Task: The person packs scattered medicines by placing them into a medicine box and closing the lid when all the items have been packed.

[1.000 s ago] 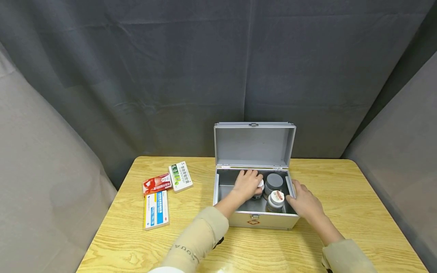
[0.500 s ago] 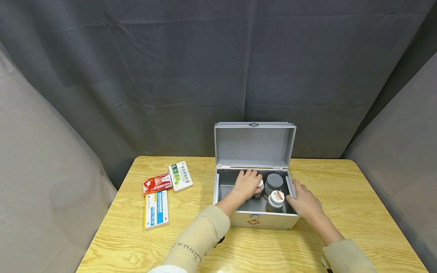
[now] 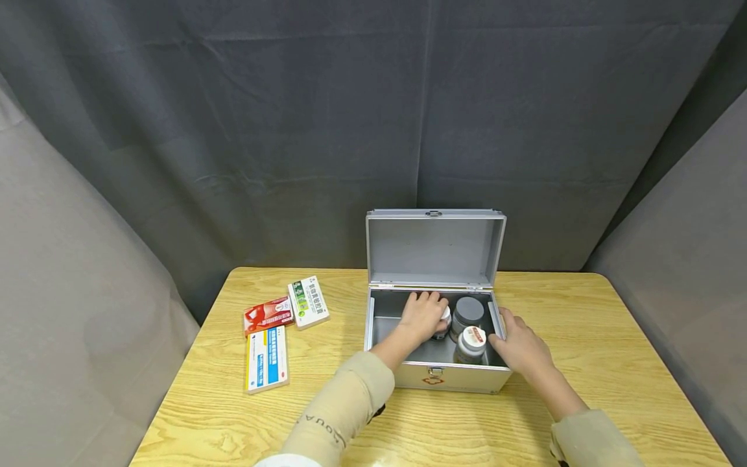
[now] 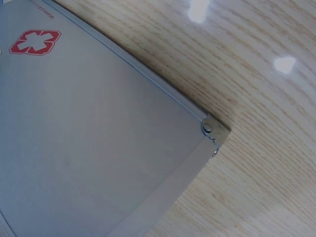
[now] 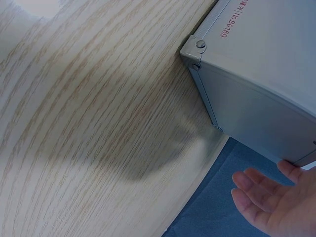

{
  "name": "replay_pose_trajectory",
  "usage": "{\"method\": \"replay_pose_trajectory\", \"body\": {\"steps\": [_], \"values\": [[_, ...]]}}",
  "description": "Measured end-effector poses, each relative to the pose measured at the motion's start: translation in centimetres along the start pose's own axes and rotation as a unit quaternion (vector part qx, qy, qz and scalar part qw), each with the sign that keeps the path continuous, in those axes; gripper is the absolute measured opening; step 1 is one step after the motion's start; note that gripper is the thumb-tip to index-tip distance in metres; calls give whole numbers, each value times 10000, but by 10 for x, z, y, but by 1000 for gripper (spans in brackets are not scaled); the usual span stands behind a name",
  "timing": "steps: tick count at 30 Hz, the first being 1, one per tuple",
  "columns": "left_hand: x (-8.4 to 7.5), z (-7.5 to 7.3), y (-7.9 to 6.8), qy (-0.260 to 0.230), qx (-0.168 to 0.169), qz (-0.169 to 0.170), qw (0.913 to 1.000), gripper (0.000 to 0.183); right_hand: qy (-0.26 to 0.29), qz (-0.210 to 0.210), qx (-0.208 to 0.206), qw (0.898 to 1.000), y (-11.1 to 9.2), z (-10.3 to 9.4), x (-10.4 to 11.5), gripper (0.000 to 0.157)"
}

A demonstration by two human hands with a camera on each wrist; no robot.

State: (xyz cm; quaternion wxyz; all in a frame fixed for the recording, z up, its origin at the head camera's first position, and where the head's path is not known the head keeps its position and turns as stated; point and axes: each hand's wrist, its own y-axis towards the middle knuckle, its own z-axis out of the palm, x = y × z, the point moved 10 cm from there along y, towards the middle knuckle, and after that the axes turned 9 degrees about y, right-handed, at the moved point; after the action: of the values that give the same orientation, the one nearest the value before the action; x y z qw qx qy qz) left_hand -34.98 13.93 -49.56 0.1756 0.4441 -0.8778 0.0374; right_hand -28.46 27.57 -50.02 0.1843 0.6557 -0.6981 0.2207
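Note:
Inside the open silver first-aid case (image 3: 434,374), my left hand (image 3: 421,318) grips a small white-capped pill bottle (image 3: 446,318), partly covered by the fingers. To its right stand a grey-lidded bottle (image 3: 469,311) at the back and a bottle with a red-and-white label on its cap (image 3: 471,344) nearer the front. My right hand (image 3: 522,347) holds the case's right rim, its thumb over the edge. In the right wrist view its other fingers (image 5: 256,192) hang loosely beside the side wall. The left wrist view shows the case's front panel (image 4: 98,123), but not the left hand.
Three medicine boxes lie on the left of the wooden table (image 3: 198,415): a red one (image 3: 269,314), a green-and-white one (image 3: 308,301) and a blue-and-white one (image 3: 268,359). The raised case lid (image 3: 434,250) stands behind the hands. A dark curtain (image 3: 292,130) hangs behind the table.
The left sleeve has shifted very slightly to the right since the first frame. Both hands, the bottles and the case stay practically in place.

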Motion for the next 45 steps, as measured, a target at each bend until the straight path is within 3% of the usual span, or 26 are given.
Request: {"method": "replay_pose_trajectory", "body": {"steps": [20,35,45], "values": [[4,-6,-4,-164,-1,-35,9999,49,0,-52,-63,10000,3,-1,-1,60],[16,-24,-23,-83,-215,121,9997,47,-44,-30,-30,10000,1,-1,-2,62],[43,-44,-51,-51,-896,54,9959,47,-19,44,65,10000,1,1,-1,62]]}}
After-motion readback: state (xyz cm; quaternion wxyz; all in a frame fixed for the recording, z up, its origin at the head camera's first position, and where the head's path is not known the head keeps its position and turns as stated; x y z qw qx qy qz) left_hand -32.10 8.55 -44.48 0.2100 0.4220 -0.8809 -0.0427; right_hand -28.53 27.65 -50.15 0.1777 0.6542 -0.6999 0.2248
